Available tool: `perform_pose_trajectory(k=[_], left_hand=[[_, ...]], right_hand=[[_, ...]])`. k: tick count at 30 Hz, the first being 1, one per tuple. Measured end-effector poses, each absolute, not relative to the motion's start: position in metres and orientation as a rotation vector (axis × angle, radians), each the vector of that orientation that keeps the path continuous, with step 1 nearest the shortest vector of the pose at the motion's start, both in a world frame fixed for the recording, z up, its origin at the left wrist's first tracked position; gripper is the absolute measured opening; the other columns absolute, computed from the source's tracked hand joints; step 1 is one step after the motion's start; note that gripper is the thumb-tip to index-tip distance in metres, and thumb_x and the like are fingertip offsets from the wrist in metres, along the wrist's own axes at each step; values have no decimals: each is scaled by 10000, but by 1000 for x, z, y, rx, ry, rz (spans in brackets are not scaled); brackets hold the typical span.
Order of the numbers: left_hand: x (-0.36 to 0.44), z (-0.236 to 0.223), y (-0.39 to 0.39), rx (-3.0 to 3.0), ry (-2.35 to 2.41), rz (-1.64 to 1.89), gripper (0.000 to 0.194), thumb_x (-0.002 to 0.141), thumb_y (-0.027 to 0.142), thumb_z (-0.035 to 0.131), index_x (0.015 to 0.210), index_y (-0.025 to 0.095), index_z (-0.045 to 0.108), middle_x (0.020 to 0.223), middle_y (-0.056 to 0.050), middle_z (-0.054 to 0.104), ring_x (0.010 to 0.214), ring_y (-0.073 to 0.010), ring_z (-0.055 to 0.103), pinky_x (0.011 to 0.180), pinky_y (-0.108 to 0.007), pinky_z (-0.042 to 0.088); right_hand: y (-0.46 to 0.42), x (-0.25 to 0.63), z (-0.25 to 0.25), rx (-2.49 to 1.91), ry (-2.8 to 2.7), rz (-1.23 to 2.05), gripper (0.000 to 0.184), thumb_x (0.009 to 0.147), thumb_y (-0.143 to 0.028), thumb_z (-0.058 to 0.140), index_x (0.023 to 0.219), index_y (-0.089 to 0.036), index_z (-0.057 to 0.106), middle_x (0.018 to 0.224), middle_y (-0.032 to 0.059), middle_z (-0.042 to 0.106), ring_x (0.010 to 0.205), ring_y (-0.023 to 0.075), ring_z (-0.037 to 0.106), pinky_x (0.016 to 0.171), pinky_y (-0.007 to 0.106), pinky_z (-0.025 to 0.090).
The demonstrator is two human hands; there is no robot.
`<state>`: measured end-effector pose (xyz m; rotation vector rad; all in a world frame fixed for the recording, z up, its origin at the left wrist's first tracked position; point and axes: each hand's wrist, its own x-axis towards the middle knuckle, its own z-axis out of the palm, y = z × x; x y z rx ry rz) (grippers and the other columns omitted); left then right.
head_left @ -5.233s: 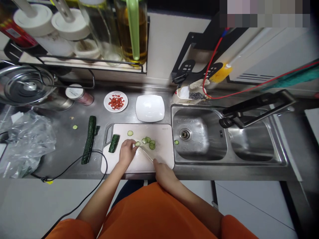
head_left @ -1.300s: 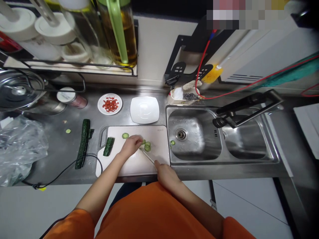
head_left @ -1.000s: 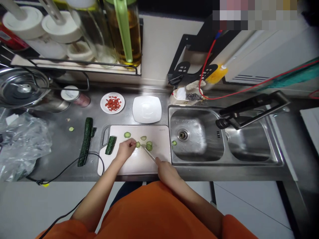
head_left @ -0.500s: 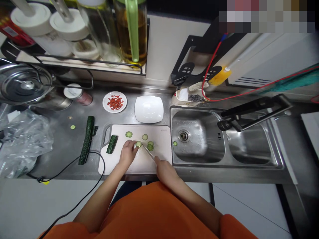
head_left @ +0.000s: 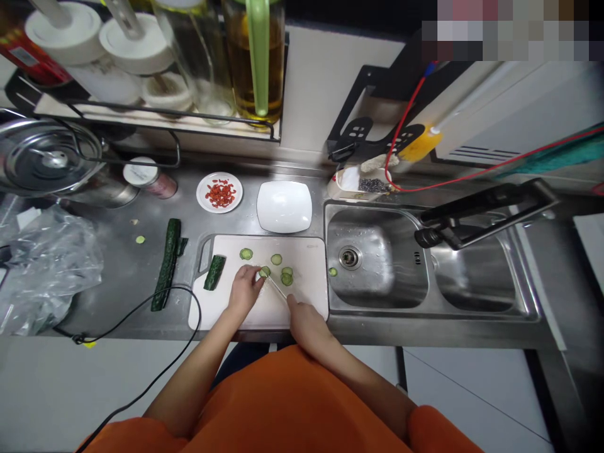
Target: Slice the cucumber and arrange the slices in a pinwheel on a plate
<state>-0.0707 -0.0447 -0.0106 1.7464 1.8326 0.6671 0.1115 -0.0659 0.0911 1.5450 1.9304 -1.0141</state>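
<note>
My left hand (head_left: 244, 290) is closed on a small round cucumber slice (head_left: 265, 272) over the white cutting board (head_left: 226, 311). My right hand (head_left: 306, 321) grips the handle of a knife (head_left: 277, 287), its tip pointing up and left to touch or nearly touch the slice. To the right lie overlapping cucumber slices (head_left: 287, 276), with a single slice (head_left: 276, 258) above them. Another slice or small stack (head_left: 246, 253) sits near the board's top. A dark green cucumber piece (head_left: 214, 272) rests at the board's left side.
Beyond the board are a white square plate (head_left: 284, 206) and a round plate of red bits (head_left: 219, 202). A long cucumber (head_left: 168, 261) lies to the left, near a black cable (head_left: 192, 296) and plastic bags (head_left: 61, 258). Rightward is a double sink (head_left: 377, 302) with a faucet (head_left: 486, 214).
The knife and my right hand have shifted slightly to the left. My left hand keeps its hold on the cucumber slice. The whole view has moved a little.
</note>
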Motion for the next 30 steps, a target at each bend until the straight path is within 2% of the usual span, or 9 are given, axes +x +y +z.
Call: perform_pose_trajectory(k=[13,22,27,30], left_hand=[[-71,-10,-45,1742,1832,667,208,791,260,589,983,187,623,891,-62,597,812,-178,569,776,-308,474],[-69,-6,-42,1710,1858,658,191,760,225,613,945,180,623,846,-49,590,734,-160,554,732,-287,466],[-67,-1,-38,1667,1881,619,154,710,197,633,862,188,606,782,-23,585,682,-148,534,684,-266,445],[-67,5,-36,1621,1856,581,49,732,215,598,779,203,590,724,2,595,662,-139,536,654,-244,425]], right_hand=[[-66,111,90,1552,1912,-1024,430,818,-16,293,1194,-158,444,909,127,656,895,236,625,676,282,420],[-64,105,91,1561,1890,-1063,517,811,-6,296,1311,-116,368,977,160,650,951,249,612,729,306,423],[-67,119,97,1517,1816,-1101,498,793,-3,308,1259,-137,422,982,152,647,949,257,610,716,309,425],[-70,130,102,1495,1784,-1099,538,778,-6,327,1289,-160,397,996,142,641,961,262,604,705,308,425]])
